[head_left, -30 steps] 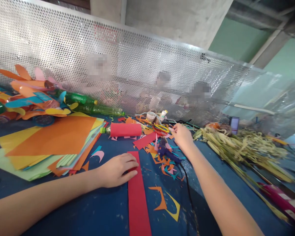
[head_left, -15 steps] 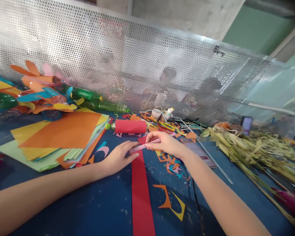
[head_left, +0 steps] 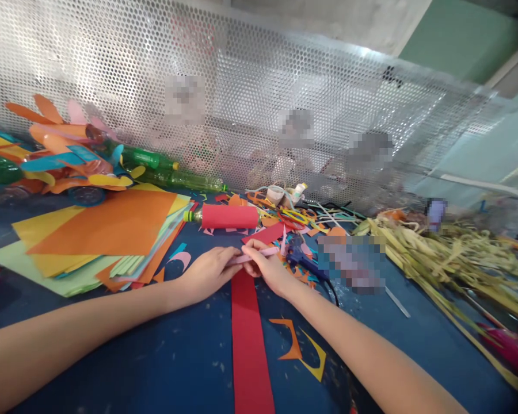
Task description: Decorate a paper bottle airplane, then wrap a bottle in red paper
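Between my two hands is a narrow pink paper piece (head_left: pixel 269 251), apparently rolled or folded, held nearly level. My left hand (head_left: pixel 209 270) pinches its left end. My right hand (head_left: pixel 268 270) grips it near the middle, thumb on top, and part of it pokes out past the fingers. Below them a long red paper strip (head_left: pixel 251 345) runs along the table toward me. Just beyond lies a plastic bottle wrapped in red paper (head_left: pixel 230 217), its green cap to the left. A blue glue gun (head_left: pixel 304 259) rests right of my right hand.
A stack of coloured paper (head_left: pixel 103 224) lies left, with paper-decorated bottle models (head_left: pixel 73 155) behind it. Orange and yellow offcuts (head_left: pixel 290 339) lie near my right forearm. Dried husks (head_left: pixel 449 259) cover the right side. A perforated metal screen (head_left: pixel 242 86) borders the far edge.
My right hand has moved left and slightly down along the pink paper, closer to my left hand. The glue gun and more of the red paper behind the hands now show.
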The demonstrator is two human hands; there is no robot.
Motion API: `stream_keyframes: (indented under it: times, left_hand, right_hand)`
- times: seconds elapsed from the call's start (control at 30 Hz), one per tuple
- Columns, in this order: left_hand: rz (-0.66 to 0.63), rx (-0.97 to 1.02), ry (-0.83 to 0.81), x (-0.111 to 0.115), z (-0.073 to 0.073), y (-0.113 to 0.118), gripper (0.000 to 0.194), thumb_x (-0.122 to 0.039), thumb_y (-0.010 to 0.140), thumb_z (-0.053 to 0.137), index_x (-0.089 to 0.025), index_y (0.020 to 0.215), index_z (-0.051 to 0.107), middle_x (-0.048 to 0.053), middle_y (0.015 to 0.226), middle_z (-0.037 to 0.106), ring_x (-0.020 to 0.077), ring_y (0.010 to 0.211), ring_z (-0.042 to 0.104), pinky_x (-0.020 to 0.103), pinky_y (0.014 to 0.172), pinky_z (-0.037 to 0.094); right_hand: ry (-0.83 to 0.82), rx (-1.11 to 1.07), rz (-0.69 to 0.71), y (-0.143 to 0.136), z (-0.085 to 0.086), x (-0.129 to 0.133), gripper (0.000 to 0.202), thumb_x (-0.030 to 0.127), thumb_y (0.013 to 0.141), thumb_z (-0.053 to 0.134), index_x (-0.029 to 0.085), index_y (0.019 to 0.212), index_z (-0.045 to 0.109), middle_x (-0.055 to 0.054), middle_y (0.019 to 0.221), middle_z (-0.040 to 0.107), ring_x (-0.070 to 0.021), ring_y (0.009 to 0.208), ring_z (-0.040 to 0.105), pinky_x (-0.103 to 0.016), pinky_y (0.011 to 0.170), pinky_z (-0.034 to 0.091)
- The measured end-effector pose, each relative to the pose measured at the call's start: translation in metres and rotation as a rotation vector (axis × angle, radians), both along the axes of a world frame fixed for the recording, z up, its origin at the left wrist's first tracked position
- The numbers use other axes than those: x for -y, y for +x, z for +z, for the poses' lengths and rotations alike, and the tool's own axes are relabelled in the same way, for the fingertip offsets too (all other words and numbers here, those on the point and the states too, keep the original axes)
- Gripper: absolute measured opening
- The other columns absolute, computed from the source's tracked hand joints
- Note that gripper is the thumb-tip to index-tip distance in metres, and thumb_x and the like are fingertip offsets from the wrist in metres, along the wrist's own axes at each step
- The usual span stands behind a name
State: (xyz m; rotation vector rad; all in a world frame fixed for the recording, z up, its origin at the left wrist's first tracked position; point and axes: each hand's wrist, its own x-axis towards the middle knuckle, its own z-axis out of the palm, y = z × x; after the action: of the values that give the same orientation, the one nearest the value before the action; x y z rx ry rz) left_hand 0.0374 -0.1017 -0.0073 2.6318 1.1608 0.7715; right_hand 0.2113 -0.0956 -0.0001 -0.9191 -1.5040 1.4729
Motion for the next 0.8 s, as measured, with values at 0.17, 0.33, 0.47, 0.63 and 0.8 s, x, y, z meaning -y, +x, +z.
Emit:
stream_keyframes:
  times: [0.17, 0.33, 0.47, 0.63, 0.8]
  left_hand:
    - [0.048, -0.160, 0.133, -0.001, -0.001, 0.002, 0.024, -0.027, 0.097, 0.034, -0.017, 0.085, 0.053, 0.006, 0.078, 0.062, 0.0223, 0.078, 0.057, 0.034, 0.071, 0.047]
    - [0.021, -0.243, 0.165, 0.000, -0.003, 0.005, 0.030, -0.026, 0.099, 0.023, -0.017, 0.085, 0.047, 0.006, 0.076, 0.059, 0.0232, 0.076, 0.056, 0.036, 0.070, 0.047]
    - [-0.053, -0.177, 0.097, 0.000, -0.002, 0.005, 0.030, -0.028, 0.099, 0.019, -0.018, 0.085, 0.044, 0.005, 0.076, 0.059, 0.0211, 0.075, 0.057, 0.034, 0.072, 0.046]
    - [-0.089, -0.092, -0.013, 0.001, 0.002, 0.005, 0.036, -0.033, 0.099, 0.015, -0.019, 0.083, 0.044, 0.004, 0.076, 0.057, 0.0192, 0.073, 0.057, 0.031, 0.068, 0.044]
    - [-0.135, 0.063, -0.246, -0.001, 0.005, -0.006, 0.041, -0.041, 0.098, 0.015, -0.020, 0.075, 0.042, 0.001, 0.071, 0.052, 0.0159, 0.068, 0.052, 0.028, 0.066, 0.043]
  right_hand:
    - [-0.018, -0.081, -0.044, 0.004, -0.006, -0.004, 0.030, 0.039, 0.082, 0.057, 0.021, 0.065, 0.039, 0.009, 0.044, 0.045, -0.0065, 0.040, 0.032, -0.020, 0.041, 0.019]
    - [-0.081, -0.109, 0.005, 0.007, -0.005, -0.005, 0.030, 0.036, 0.081, 0.057, 0.021, 0.063, 0.039, 0.008, 0.042, 0.047, -0.0062, 0.038, 0.034, -0.020, 0.041, 0.020]
    - [-0.099, -0.123, 0.035, 0.010, -0.005, -0.005, 0.029, 0.034, 0.080, 0.059, 0.021, 0.063, 0.038, 0.009, 0.041, 0.046, -0.0063, 0.037, 0.034, -0.020, 0.040, 0.020]
    - [-0.096, -0.137, 0.075, 0.011, -0.005, -0.002, 0.029, 0.035, 0.082, 0.057, 0.021, 0.065, 0.038, 0.009, 0.041, 0.045, -0.0065, 0.037, 0.034, -0.021, 0.041, 0.020]
    - [-0.098, -0.132, 0.056, 0.018, -0.004, -0.008, 0.031, 0.037, 0.080, 0.060, 0.022, 0.065, 0.038, 0.009, 0.042, 0.044, -0.0077, 0.039, 0.034, -0.022, 0.043, 0.022]
